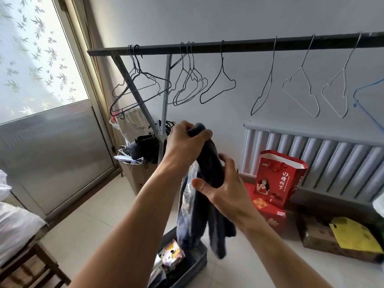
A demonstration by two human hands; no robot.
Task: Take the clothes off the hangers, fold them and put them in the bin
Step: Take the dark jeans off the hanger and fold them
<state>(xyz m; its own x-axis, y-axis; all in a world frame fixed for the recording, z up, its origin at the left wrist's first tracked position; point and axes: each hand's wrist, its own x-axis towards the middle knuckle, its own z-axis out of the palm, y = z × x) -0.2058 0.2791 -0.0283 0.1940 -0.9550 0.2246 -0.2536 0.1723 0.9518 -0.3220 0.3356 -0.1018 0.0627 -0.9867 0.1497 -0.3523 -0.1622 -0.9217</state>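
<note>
A dark blue garment (207, 208) hangs bunched in front of me, off any hanger. My left hand (185, 142) grips its top end at chest height. Just below, my right hand (224, 188) holds its middle, thumb on the near side and fingers round the far side. The cloth's lower part dangles over a grey bin (199, 265) on the floor, which holds several folded printed clothes (172, 252). Above, a dark rail (228, 44) carries several bare wire hangers (218, 84); no clothes hang on them.
A radiator (315, 161) lines the wall at right, with a red gift bag (278, 177), red boxes and cardboard cartons with a yellow sheet (353, 235) on the floor before it. A cardboard box with bags (141, 150) stands by the rack's leg. Glass door left, wooden stool bottom left.
</note>
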